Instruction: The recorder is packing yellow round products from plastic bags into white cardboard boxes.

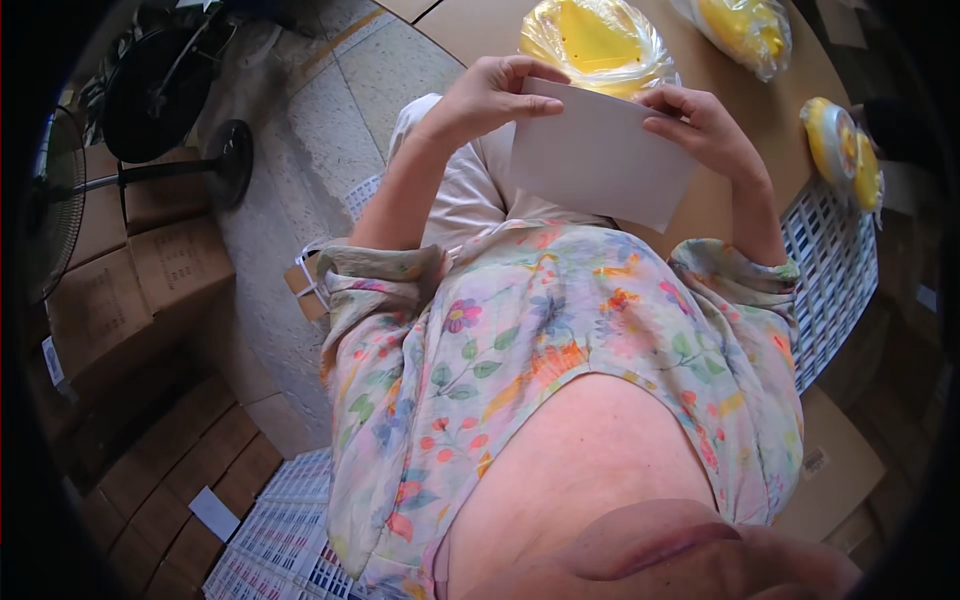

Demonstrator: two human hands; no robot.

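A tall fan stands well apart from the fingers, far to their left, and brown boxes sit near it. Next I see the left hand. Its thumb and fingers pinch the top left corner of a white paper. The paper hangs down from the fingers of both hands, in front of the person's tummy. Just past the fingers, a clear bag with something yellow in it lies on the brown desk. The right hand pinches the paper's top right corner. Beyond its fingers, to the right, is another clear bag with yellow inside. Farther right of those fingers are round yellow things.
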